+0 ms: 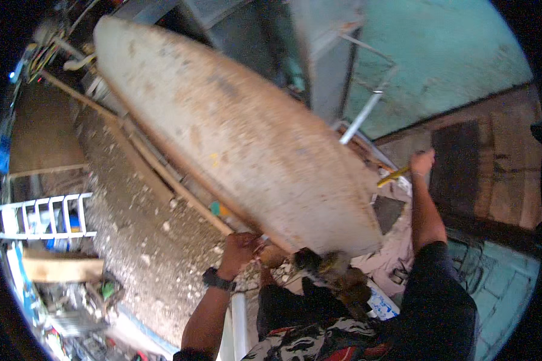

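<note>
A long, pale, scuffed board (241, 126) shaped like a boat hull lies at a slant across the middle, with brown stains on its surface. Beside its near left edge my left hand (239, 246) is closed, wearing a dark wristwatch; what its fingers hold is hidden. My right hand (423, 161) is raised to the right of the board's near end. Its fingers are wrapped round a thin yellow stick-like handle (393, 176) that points left toward the board. Blur hides what kind of tool this is.
Wooden strips (156, 162) run along the board's left side above gravelly ground (126, 204). At left are a white ladder (48, 218) and a wooden beam (63, 268). A white tube (362, 117) stands at the far right edge of the board. Dark fuzzy material (337, 271) lies near my legs.
</note>
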### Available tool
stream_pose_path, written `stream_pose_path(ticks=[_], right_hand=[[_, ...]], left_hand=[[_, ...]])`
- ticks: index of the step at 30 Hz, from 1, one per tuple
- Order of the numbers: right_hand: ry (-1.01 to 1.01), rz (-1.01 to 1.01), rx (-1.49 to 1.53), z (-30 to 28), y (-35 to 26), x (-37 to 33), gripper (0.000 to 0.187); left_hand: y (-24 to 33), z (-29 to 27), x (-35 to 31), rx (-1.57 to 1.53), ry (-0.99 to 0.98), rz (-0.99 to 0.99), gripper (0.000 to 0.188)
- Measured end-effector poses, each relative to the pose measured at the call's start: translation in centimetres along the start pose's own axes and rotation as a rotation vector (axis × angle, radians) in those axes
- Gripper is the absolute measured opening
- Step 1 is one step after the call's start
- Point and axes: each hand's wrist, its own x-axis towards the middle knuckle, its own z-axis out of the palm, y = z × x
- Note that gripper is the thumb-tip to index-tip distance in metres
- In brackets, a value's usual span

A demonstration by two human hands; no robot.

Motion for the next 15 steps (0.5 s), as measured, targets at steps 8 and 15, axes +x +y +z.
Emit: stream_pose_path(ticks=[8, 15], right_hand=[[-0.752, 0.391, 1.463, -8.8, -19.0, 3.0, 0.058], [-0.638, 0.291, 1.584, -11.3, -23.3, 6.1, 0.016]], left_hand=[[2.1, 0.4, -0.3, -0.522, 0.015, -0.18, 0.02], [1.1, 0.1, -0.3, -0.304, 0.026, -0.125, 0.022]])
